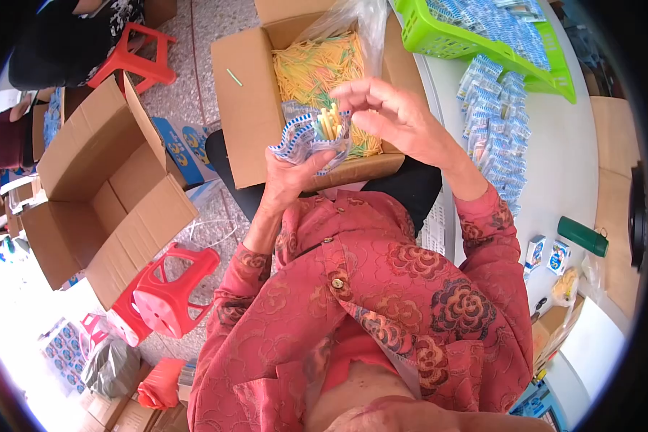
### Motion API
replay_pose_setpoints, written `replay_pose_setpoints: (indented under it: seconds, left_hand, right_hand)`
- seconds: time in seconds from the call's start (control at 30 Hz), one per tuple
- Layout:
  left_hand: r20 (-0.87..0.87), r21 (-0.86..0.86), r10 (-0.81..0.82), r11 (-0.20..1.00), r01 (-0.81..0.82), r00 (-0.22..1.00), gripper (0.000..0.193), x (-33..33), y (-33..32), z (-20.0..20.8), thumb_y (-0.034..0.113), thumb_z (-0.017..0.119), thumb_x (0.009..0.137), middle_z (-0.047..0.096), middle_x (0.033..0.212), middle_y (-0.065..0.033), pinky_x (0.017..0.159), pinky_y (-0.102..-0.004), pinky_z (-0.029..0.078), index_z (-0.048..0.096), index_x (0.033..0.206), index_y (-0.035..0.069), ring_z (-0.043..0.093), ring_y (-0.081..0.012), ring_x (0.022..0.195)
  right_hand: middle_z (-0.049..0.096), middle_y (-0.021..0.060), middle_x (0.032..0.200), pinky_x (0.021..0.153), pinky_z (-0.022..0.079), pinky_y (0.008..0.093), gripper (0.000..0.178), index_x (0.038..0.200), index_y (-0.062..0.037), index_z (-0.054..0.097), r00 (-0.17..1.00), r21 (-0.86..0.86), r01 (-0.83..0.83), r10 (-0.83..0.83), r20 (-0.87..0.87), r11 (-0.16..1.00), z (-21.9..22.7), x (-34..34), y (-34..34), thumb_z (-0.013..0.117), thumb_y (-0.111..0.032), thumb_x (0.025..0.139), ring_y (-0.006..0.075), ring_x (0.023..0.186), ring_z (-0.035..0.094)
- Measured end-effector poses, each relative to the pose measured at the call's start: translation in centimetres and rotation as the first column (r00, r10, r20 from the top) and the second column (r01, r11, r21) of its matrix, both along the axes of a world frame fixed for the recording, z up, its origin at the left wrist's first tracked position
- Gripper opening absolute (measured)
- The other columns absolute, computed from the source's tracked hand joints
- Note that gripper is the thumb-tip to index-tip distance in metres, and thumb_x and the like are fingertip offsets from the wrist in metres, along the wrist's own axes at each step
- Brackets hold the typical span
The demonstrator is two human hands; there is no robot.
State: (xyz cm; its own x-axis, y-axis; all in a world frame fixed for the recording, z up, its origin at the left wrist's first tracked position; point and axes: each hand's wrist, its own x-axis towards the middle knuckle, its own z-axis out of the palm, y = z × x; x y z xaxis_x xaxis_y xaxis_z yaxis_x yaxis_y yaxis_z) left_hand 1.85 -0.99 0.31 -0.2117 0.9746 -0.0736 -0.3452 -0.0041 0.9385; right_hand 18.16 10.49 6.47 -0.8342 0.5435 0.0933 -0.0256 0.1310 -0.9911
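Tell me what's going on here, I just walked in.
Someone seated grips blue-and-white striped plastic packaging in the left hand, with thin yellow and green sticks poking out. The right hand is beside them, fingers spread and apparently holding nothing. Below the hands is an open brown cardboard box of similar loose sticks. To the right, small blue-and-white packets lie on a white table beside a bright green plastic basket.

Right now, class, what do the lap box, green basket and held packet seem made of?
Box: matte brown cardboard, from its folded flaps. Basket: probably plastic, slightly glossy, its wall moulded with slots. Packet: likely plastic film, thin, crinkled and shiny.
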Motion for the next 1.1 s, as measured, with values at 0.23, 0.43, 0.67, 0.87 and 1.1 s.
replay_pose_setpoints:
  seconds: [0.23, 0.43, 0.67, 0.87, 1.1]
  left_hand:
    - [0.026, 0.064, 0.069, 0.995, -0.071, 0.997, 0.028, 0.3, 0.3, 0.5, 0.0, 0.067, 0.074, 0.062, 0.091, -0.0037, 0.074, -0.0242, 0.047, 0.059, 0.101, 0.0, 0.058, -0.0103, 0.08]
    - [-0.132, 0.057, 0.121, 0.992, -0.114, 0.984, 0.021, 0.3, 0.5, 0.9, 0.0, 0.066, 0.075, 0.063, 0.086, -0.0022, 0.069, -0.0224, 0.047, 0.061, 0.095, -0.001, 0.056, -0.0079, 0.076]
    - [-0.087, 0.048, 0.17, 0.985, -0.166, 0.982, 0.02, 0.7, 1.3, 2.3, 0.0, 0.066, 0.075, 0.063, 0.085, -0.0025, 0.071, -0.0237, 0.047, 0.061, 0.093, -0.001, 0.056, -0.008, 0.077]
    - [-0.279, -0.039, 0.017, 0.999, -0.028, 0.96, 0.021, 0.8, 1.7, 3.2, 0.002, 0.066, 0.073, 0.062, 0.084, -0.0023, 0.071, -0.024, 0.047, 0.061, 0.093, -0.001, 0.057, -0.0086, 0.076]
    - [-0.101, -0.061, 0.062, 0.996, -0.069, 0.993, 0.016, 0.2, 1.8, 2.4, 0.005, 0.061, 0.077, 0.063, 0.08, -0.0108, 0.068, -0.029, 0.049, 0.055, 0.09, -0.001, 0.061, -0.0169, 0.073]
  right_hand:
    - [0.058, 0.0011, 0.082, 0.071, 0.043, 0.0225, 0.015, 0.095, 0.0003, 0.059, 0.981, 0.135, 0.168, -0.179, 0.075, 0.977, -1.0, 0.6, -1.0, 0.059, -0.006, 0.081, 0.0073, 0.078, 0.053]
    - [0.058, -0.0007, 0.075, 0.059, 0.041, 0.0192, 0.01, 0.091, 0.0001, 0.059, 0.972, 0.133, 0.192, -0.207, 0.113, 0.972, -1.1, 0.6, -1.3, 0.058, -0.006, 0.082, 0.0036, 0.067, 0.051]
    - [0.059, 0.0026, 0.081, 0.065, 0.044, 0.0215, 0.018, 0.097, -0.0017, 0.056, 0.98, -0.11, 0.193, -0.187, 0.066, 0.975, -2.2, 1.0, -0.3, 0.059, -0.008, 0.081, 0.007, 0.073, 0.054]
    - [0.062, 0.0045, 0.077, 0.063, 0.045, 0.0243, 0.027, 0.095, -0.0011, 0.059, 0.981, 0.13, 0.034, -0.058, 0.184, 0.991, -1.0, 1.8, 0.2, 0.069, -0.01, 0.072, 0.0082, 0.069, 0.055]
    - [0.065, 0.0067, 0.088, 0.067, 0.05, 0.0265, 0.031, 0.103, 0.0015, 0.059, 0.972, 0.007, 0.231, -0.231, 0.031, 0.973, 3.4, 3.3, 4.5, 0.065, -0.013, 0.076, 0.0138, 0.074, 0.063]
